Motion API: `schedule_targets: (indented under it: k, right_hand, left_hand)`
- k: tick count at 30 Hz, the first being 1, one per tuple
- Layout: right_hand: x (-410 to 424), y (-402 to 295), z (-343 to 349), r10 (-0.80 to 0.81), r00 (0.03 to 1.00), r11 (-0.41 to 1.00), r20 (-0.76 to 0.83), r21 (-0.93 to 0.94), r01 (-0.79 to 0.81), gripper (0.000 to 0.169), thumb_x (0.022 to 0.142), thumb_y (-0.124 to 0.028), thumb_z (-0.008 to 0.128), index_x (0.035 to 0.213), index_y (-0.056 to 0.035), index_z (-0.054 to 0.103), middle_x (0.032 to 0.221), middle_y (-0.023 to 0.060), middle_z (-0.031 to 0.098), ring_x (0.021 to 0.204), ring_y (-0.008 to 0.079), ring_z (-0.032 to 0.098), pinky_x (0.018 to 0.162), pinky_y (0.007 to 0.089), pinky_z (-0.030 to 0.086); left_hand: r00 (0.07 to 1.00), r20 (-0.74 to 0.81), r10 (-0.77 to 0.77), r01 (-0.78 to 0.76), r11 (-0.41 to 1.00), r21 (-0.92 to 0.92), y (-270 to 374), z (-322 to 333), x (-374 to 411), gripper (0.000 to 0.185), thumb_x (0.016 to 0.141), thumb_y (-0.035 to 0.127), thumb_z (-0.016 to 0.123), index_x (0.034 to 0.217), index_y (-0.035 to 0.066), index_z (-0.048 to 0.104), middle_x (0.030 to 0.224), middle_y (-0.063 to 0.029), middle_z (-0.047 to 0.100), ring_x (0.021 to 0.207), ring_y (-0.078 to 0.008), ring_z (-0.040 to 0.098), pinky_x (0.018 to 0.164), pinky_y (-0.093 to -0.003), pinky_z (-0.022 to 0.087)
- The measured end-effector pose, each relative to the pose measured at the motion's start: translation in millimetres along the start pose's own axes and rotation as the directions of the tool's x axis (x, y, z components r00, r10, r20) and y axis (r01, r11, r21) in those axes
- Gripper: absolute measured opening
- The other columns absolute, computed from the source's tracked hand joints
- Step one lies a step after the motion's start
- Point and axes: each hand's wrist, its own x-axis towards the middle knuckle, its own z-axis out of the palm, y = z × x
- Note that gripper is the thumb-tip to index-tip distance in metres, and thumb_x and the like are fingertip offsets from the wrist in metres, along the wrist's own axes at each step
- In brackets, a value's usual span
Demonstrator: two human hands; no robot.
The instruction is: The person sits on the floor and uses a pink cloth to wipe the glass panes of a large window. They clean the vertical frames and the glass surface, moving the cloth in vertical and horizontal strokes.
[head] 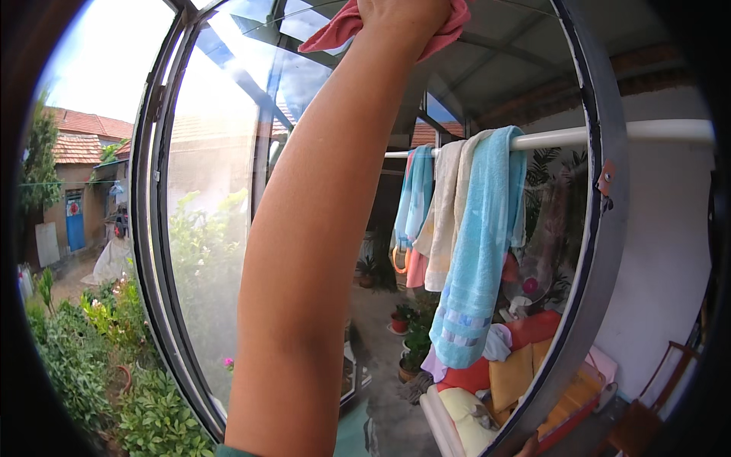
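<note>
My left arm reaches up across the middle of the view. At the top edge my left hand [402,12], its fingers cut off by the picture's rim, holds a pink cloth [334,29] against the window glass [214,274]. The cloth's ends stick out on both sides of the hand. A grey metal window frame [610,251] with dark seals surrounds the pane. At the lower right, a small part of my right hand [530,445] shows beside the frame's lower edge; its grip is mostly hidden. The glass looks hazy on the left and carries reflections.
Behind the pane, blue and beige towels [471,245] hang on a white rail [554,138]. Below them are cushions [511,371] on a seat and potted plants [400,323]. A wooden chair [657,394] stands lower right. Shrubs [154,405] and a tiled-roof house [80,148] are on the left.
</note>
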Motion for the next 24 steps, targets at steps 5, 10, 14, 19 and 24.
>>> schedule_targets:
  k: [5,10,14,19,24]
  right_hand:
    - [3.1,-0.3,-9.0,-0.044,0.995,0.998,-0.088,0.032,0.046,0.055,0.088,-0.047,0.040,0.120,-0.0035,0.051,0.110,0.0116,0.055,0.095,0.0261,0.053,0.085,0.0389,0.044]
    - [9.0,4.7,-7.1,-0.042,0.990,0.997,-0.132,0.058,0.050,0.054,0.088,-0.045,0.038,0.117,-0.0020,0.052,0.107,0.0114,0.056,0.093,0.0269,0.055,0.083,0.0404,0.046]
    - [10.2,6.2,-2.9,-0.044,0.985,0.996,-0.165,0.068,0.056,0.054,0.087,-0.044,0.037,0.115,-0.0008,0.052,0.104,0.0112,0.057,0.091,0.0275,0.057,0.082,0.0415,0.047]
    - [5.3,-7.4,16.8,-0.097,0.978,0.994,-0.182,0.040,0.106,0.053,0.088,-0.046,0.037,0.110,-0.0006,0.055,0.102,0.0121,0.058,0.091,0.0277,0.057,0.082,0.0406,0.047]
    - [27.8,17.8,-43.4,-0.038,0.999,0.997,0.033,0.075,0.035,0.054,0.088,-0.046,0.037,0.108,-0.0001,0.056,0.099,0.0140,0.059,0.090,0.0289,0.058,0.081,0.0430,0.048]
  left_hand:
    - [0.980,0.080,-0.182,0.176,0.981,0.083,-65.7,-27.9,-0.8,0.029,0.080,0.028,0.054,0.098,0.010,0.067,0.100,-0.0200,0.063,0.098,-0.0355,0.058,0.084,-0.0424,0.048]
    - [0.992,-0.035,-0.124,0.124,0.992,-0.012,-139.3,-53.4,-5.8,0.026,0.076,0.026,0.056,0.096,0.016,0.068,0.094,-0.0149,0.066,0.089,-0.0313,0.063,0.079,-0.0381,0.050]
    - [0.959,0.035,-0.283,0.276,0.952,0.132,-189.4,-75.9,-16.6,0.029,0.080,0.029,0.053,0.101,0.016,0.068,0.095,-0.0181,0.065,0.089,-0.0332,0.063,0.079,-0.0401,0.049]
    - [0.938,0.030,-0.346,0.294,0.835,0.465,-297.0,-98.9,-24.9,0.045,0.076,0.045,0.054,0.108,0.016,0.066,0.103,-0.0158,0.065,0.098,-0.0333,0.061,0.082,-0.0421,0.048]
    - [0.889,-0.089,-0.449,0.437,0.773,0.460,-331.8,-119.1,-55.9,0.037,0.078,0.039,0.057,0.104,0.014,0.068,0.101,-0.0167,0.066,0.096,-0.0338,0.063,0.084,-0.0413,0.049]
